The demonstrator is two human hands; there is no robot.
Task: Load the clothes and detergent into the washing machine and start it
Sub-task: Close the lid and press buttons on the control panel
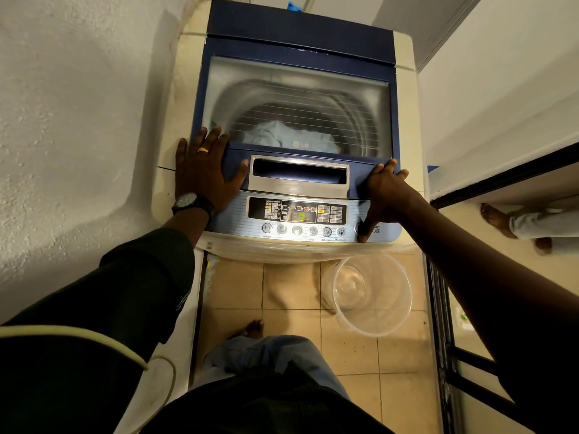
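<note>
A blue top-loading washing machine (404, 98) stands in front of me with its glass lid (360, 98) down. Pale blue clothes (282, 137) show through the glass inside the drum. My left hand (205, 173) lies flat, fingers spread, on the lid's front left corner. My right hand (383, 192) rests on the lid's front right corner, fingers over its edge, and the thumb reaches down to the round button at the right end of the control panel (297, 214). The panel's display is lit.
A clear plastic bowl (372, 292) sits on the tiled floor at the machine's front right. A rough white wall runs along the left. Another person's bare feet (501, 220) stand beyond a dark door frame on the right. My own foot (250, 328) is below.
</note>
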